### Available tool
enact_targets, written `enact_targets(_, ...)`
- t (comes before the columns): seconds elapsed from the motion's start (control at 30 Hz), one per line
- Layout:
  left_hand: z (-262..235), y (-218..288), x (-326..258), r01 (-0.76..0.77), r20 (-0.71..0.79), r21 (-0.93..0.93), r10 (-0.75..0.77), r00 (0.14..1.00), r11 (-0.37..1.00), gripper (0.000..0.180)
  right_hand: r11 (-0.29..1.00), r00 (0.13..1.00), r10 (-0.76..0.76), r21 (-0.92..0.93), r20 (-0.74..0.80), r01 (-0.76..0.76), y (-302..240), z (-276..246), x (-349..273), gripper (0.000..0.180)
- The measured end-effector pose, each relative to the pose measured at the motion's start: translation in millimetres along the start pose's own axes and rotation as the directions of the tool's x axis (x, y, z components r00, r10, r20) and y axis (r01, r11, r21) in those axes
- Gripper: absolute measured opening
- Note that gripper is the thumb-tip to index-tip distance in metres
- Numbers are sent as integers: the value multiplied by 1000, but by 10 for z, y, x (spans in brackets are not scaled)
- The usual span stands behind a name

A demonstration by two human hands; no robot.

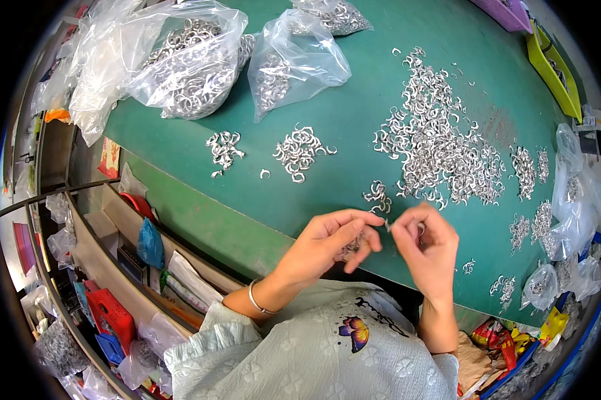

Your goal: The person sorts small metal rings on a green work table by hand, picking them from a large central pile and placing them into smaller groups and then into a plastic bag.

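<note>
My left hand is curled around several small silvery metal pieces in its palm. Its index finger reaches toward my right hand, whose thumb and fingers are pinched together. At those fingertips shows a small metal piece, slightly blurred. Both hands are held close together over the table's near edge. Just beyond them lies a little cluster of curved metal pieces, and behind that spreads a large pile of silvery C-shaped pieces.
On the green table lie a small pile and a medium pile at left, with several more at right. Filled clear plastic bags stand at the far left. A green bin is far right; an open drawer sits left.
</note>
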State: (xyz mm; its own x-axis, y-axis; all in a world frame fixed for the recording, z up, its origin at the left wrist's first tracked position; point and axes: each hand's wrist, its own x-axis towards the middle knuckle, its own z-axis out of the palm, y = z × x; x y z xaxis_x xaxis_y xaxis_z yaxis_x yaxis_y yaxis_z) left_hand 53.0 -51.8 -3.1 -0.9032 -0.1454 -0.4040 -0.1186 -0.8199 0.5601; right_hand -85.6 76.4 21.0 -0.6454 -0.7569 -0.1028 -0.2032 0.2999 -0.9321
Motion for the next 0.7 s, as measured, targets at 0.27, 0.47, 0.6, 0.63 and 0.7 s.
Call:
enact_targets(0.27,42,-87,-19,276,-35,-423,-320,947,863,45,822,804,-456,-165,383,545,-294,62,-80,24)
enact_targets(0.47,21,-88,-64,167,20,-377,-172,985,911,34,906,899,-408,-49,160,420,-145,26,15,20)
enact_targets(0.6,-38,-63,-112,140,111,-303,-111,988,943,31,843,941,-339,-445,-2,303,-16,143,221,22)
enact_targets(0.63,33,-43,-127,101,35,-241,-96,995,965,30,809,942,-333,-504,28,302,-13,168,218,22)
enact_targets(0.7,98,-36,-147,37,-82,-91,-45,996,995,29,729,945,-316,-614,88,302,-5,200,207,23)
